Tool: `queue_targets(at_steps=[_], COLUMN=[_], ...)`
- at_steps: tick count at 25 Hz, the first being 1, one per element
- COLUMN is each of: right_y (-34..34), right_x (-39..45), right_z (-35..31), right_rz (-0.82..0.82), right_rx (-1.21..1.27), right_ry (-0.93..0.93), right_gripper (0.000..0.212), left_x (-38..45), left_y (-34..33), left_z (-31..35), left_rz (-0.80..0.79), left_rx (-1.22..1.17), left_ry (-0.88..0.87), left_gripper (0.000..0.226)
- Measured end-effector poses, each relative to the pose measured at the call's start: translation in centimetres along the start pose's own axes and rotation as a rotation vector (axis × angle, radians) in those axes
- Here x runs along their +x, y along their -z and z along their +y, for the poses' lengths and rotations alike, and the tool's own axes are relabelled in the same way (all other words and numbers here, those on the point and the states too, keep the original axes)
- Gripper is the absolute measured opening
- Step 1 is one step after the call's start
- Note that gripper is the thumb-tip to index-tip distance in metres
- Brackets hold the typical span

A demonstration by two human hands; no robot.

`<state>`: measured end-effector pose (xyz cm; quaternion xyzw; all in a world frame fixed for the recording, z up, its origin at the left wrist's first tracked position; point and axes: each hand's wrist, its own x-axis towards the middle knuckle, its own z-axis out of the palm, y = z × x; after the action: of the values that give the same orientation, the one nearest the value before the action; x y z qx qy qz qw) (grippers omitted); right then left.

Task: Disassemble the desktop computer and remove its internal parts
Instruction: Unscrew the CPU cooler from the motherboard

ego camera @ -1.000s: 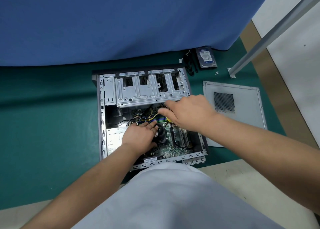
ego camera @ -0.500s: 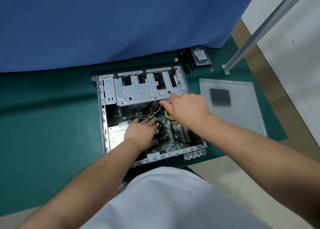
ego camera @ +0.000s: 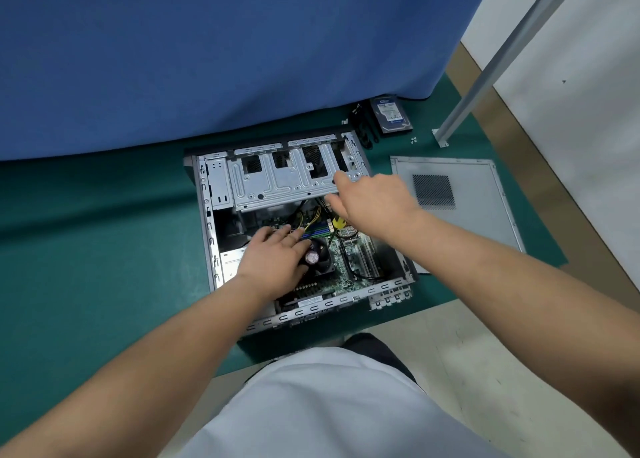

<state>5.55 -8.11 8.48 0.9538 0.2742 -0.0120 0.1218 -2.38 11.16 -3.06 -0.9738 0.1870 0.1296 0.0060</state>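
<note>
Open case point(ego camera: 207, 235) flat on its side on the green counter point(ego camera: 86, 249), motherboard point(ego camera: 349, 260) facing up. Partly stripped already, by the look of things. Side panel point(ego camera: 467, 225) off and laid on the counter just right of the case. Hard drive point(ego camera: 391, 114) out, resting at the far edge near the blue drape point(ego camera: 207, 59), black cables point(ego camera: 363, 128) beside it and a few small screws point(ego camera: 413, 140) nearby. Drive cage point(ego camera: 277, 183) empty but not yet out of the case.

Much left inside: motherboard, CPU fan point(ego camera: 318, 256), RAM sticks point(ego camera: 317, 230), yellow and black wiring point(ego camera: 308, 220), and a silver box low on the left side, likely the power supply point(ego camera: 230, 261).

Left hand point(ego camera: 273, 260) down in the case, fingers fairly straight and spread, resting over the fan's left edge and the wires; no clear grip on anything. Right hand point(ego camera: 370, 201) over the near edge of the cage, fingers loosely extended, thumb toward the cage, holding nothing visible; contact with the metal too blurred to tell.

Judged stage: early to middle. Likely next: unplugging cables from the board, then freeing fan, memory, supply and board.
</note>
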Motion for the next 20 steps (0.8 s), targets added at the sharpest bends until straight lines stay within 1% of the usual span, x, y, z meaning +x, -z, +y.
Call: queue_targets(at_steps=[2,3,4,5,6,7,8,9,10,11,12,13,14,15,16,18,19,20], right_y=[0.3,0.6,0.8,0.9,0.7,0.4,0.2,0.0,-0.2,-0.4,-0.4,-0.1,0.1,0.3,0.3,-0.1,-0.4,-0.7], right_x=[0.0,0.0,0.1,0.1,0.1,0.0,0.0,0.1,0.2,0.5,0.7,0.9,1.0,1.0,1.0,1.0,1.0,1.2], right_z=[1.2,1.9,2.4,2.6,2.6,2.0,1.3,0.7,0.3,0.3,0.5,0.8,1.1,1.2,1.2,0.7,0.6,0.7], right_rz=[-0.116,-0.187,-0.234,-0.237,-0.195,-0.127,-0.061,-0.003,0.036,0.032,-0.013,-0.079,-0.132,-0.149,-0.116,-0.006,0.036,0.066], right_rx=[0.157,0.210,0.230,0.216,0.171,0.106,0.025,-0.031,-0.030,0.013,0.097,0.176,0.223,0.234,0.213,0.085,0.022,0.002], right_ry=[0.223,0.311,0.351,0.340,0.275,0.160,0.050,-0.004,-0.001,0.071,0.200,0.348,0.461,0.496,0.443,0.148,0.041,0.003], right_gripper=[0.033,0.031,0.032,0.037,0.046,0.054,0.057,0.056,0.050,0.040,0.031,0.028,0.029,0.033,0.038,0.054,0.057,0.053], left_x=[-1.7,-2.5,-3.3,-4.0,-4.3,-4.6,-4.8,-5.0,-5.2,-5.7,-6.3,-7.0,-7.6,-8.0,-8.2,-8.0,-7.8,-7.7], left_y=[-0.2,-0.5,-0.7,-1.0,-1.2,-1.3,-1.4,-1.4,-1.4,-1.4,-1.6,-1.8,-2.1,-2.3,-2.4,-2.3,-2.3,-2.3], left_z=[-1.5,-2.1,-2.4,-2.4,-2.1,-1.7,-1.3,-1.0,-0.7,-0.6,-0.4,-0.3,-0.3,-0.3,-0.2,-0.2,-0.2,-0.2], left_rz=[0.092,0.134,0.164,0.183,0.197,0.206,0.215,0.216,0.211,0.208,0.214,0.223,0.233,0.243,0.254,0.281,0.288,0.292], left_rx=[-0.041,-0.060,-0.081,-0.108,-0.134,-0.153,-0.167,-0.173,-0.175,-0.172,-0.165,-0.157,-0.154,-0.152,-0.147,-0.141,-0.147,-0.153], left_ry=[0.105,0.163,0.226,0.295,0.367,0.433,0.478,0.503,0.509,0.492,0.459,0.430,0.411,0.397,0.394,0.404,0.410,0.413], left_gripper=[0.062,0.063,0.064,0.066,0.068,0.070,0.071,0.071,0.072,0.073,0.074,0.074,0.074,0.073,0.072,0.071,0.070,0.069])
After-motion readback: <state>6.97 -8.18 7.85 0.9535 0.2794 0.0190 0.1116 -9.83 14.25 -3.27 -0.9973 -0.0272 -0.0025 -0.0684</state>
